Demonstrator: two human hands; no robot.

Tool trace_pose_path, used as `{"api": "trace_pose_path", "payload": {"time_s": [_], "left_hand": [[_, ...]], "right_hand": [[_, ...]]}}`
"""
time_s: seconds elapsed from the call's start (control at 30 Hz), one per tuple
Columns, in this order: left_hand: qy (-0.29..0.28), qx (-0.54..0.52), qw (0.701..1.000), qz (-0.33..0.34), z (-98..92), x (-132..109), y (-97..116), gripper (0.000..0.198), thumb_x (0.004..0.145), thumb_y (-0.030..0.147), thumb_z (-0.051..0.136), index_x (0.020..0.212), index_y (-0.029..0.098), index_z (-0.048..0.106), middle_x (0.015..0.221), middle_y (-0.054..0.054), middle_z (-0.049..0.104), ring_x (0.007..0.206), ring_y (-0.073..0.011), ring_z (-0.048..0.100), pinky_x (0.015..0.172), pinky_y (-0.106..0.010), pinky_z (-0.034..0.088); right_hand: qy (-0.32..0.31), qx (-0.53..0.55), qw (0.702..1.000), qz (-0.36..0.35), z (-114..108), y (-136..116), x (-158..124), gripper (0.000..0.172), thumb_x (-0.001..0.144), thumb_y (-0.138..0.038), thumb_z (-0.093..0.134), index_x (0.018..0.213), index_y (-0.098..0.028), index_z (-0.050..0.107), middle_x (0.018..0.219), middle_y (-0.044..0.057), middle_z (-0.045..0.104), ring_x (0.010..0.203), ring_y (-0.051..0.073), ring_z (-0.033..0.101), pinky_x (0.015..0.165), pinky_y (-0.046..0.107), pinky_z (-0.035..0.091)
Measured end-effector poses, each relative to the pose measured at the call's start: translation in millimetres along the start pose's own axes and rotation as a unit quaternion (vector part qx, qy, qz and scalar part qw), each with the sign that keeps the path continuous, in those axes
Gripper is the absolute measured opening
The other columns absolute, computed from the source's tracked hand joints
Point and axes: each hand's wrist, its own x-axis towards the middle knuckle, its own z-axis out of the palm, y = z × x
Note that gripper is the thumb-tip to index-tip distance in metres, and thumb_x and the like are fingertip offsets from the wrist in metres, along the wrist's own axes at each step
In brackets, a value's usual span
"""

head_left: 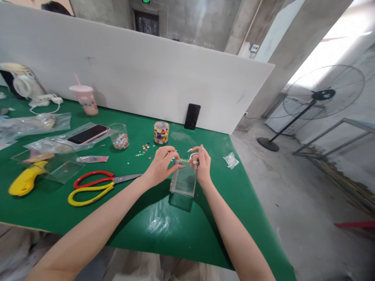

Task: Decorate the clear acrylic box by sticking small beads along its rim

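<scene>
My left hand (159, 166) and my right hand (202, 166) meet over a green table (146, 222). Between the pinched fingertips of both hands runs a short string of small coloured beads (185, 160). A clear plastic box (184, 181) stands just below the hands, between my wrists. Loose coloured beads (143, 149) lie scattered on the cloth just beyond my left hand. Behind them stand a round tub of bright beads (161, 132) and a clear cup of pale beads (119, 136).
Red and yellow scissors (96, 186) lie left of my left arm. Further left are a yellow tool (25, 182), clear lids, plastic bags, a phone (87, 134) and a pink cup (84, 99). A black phone (192, 116) leans on the white partition. A standing fan (316, 101) is right.
</scene>
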Motion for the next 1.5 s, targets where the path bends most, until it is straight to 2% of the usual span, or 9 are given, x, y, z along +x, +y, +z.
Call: {"api": "trace_pose_path", "payload": {"time_s": [0.17,0.3,0.43,0.63,0.73,0.9,1.03,1.23,1.5], "left_hand": [[0.008,-0.037,0.999,-0.035,-1.6,2.6,-2.1,0.034,0.082,0.044,0.077,0.098,0.022,0.056,0.108,-0.007,0.057,0.105,-0.0248,0.054,0.096,-0.041,0.045],[-0.008,-0.069,0.996,-0.061,-5.1,4.9,-3.7,0.042,0.075,0.044,0.084,0.096,0.021,0.057,0.107,-0.006,0.055,0.104,-0.0244,0.053,0.096,-0.041,0.046],[-0.047,-0.100,0.990,-0.086,-12.3,7.1,-2.6,0.043,0.071,0.045,0.086,0.093,0.021,0.058,0.106,-0.004,0.056,0.106,-0.0245,0.054,0.096,-0.040,0.047],[-0.108,-0.140,0.978,-0.114,-23.1,11.1,0.5,0.041,0.071,0.048,0.083,0.091,0.022,0.058,0.101,-0.002,0.059,0.096,-0.0215,0.058,0.084,-0.036,0.052],[-0.124,-0.148,0.974,-0.119,-25.9,12.1,1.5,0.037,0.072,0.047,0.081,0.091,0.022,0.062,0.100,-0.002,0.060,0.097,-0.0222,0.059,0.086,-0.038,0.052],[-0.137,-0.152,0.973,-0.111,-25.5,11.7,2.7,0.023,0.078,0.044,0.077,0.084,0.023,0.069,0.101,-0.004,0.062,0.102,-0.0239,0.060,0.096,-0.045,0.050],[-0.139,-0.151,0.975,-0.089,-23.7,10.9,3.0,0.018,0.084,0.041,0.072,0.080,0.023,0.070,0.102,-0.004,0.064,0.104,-0.0235,0.060,0.100,-0.046,0.048],[-0.135,-0.129,0.981,-0.054,-26.0,9.4,6.0,0.030,0.073,0.043,0.084,0.091,0.024,0.072,0.109,-0.005,0.064,0.109,-0.0255,0.057,0.100,-0.045,0.047],[-0.128,-0.087,0.988,-0.009,-24.0,9.5,7.1,0.016,0.086,0.036,0.075,0.090,0.020,0.072,0.101,-0.005,0.068,0.105,-0.0238,0.057,0.099,-0.041,0.044]], "right_hand": [[-0.014,0.001,1.000,-0.003,0.2,-1.5,-0.5,0.046,0.099,-0.057,0.047,0.084,-0.015,0.060,0.051,-0.012,0.039,0.035,0.003,0.027,0.036,0.018,0.029],[-0.031,0.000,0.999,-0.007,0.2,-3.4,-2.0,0.047,0.098,-0.058,0.046,0.085,-0.015,0.061,0.051,-0.012,0.038,0.035,0.003,0.026,0.036,0.019,0.028],[-0.054,-0.008,0.998,-0.008,1.2,-6.3,-4.5,0.049,0.097,-0.061,0.046,0.087,-0.016,0.061,0.050,-0.012,0.036,0.036,0.004,0.027,0.038,0.020,0.030],[-0.087,-0.016,0.996,-0.008,3.8,-11.7,-8.1,0.049,0.096,-0.063,0.047,0.089,-0.017,0.062,0.049,-0.013,0.034,0.036,0.004,0.026,0.040,0.020,0.032],[-0.098,-0.017,0.995,-0.007,4.0,-13.2,-8.9,0.049,0.095,-0.063,0.048,0.089,-0.017,0.062,0.048,-0.013,0.034,0.036,0.004,0.025,0.039,0.020,0.030],[-0.101,-0.017,0.995,-0.008,4.7,-14.2,-9.4,0.049,0.094,-0.063,0.049,0.089,-0.017,0.062,0.049,-0.013,0.033,0.037,0.004,0.024,0.040,0.020,0.029],[-0.091,-0.019,0.996,-0.009,5.5,-14.0,-9.1,0.050,0.095,-0.064,0.048,0.087,-0.017,0.061,0.048,-0.013,0.032,0.036,0.004,0.024,0.040,0.021,0.029],[-0.085,-0.017,0.996,-0.015,3.4,-12.2,-7.5,0.050,0.096,-0.063,0.046,0.087,-0.017,0.061,0.048,-0.013,0.032,0.035,0.004,0.023,0.039,0.020,0.026],[-0.088,-0.020,0.996,-0.015,2.7,-11.4,-7.4,0.050,0.096,-0.063,0.046,0.088,-0.016,0.061,0.047,-0.014,0.032,0.035,0.004,0.023,0.039,0.020,0.028]]}}
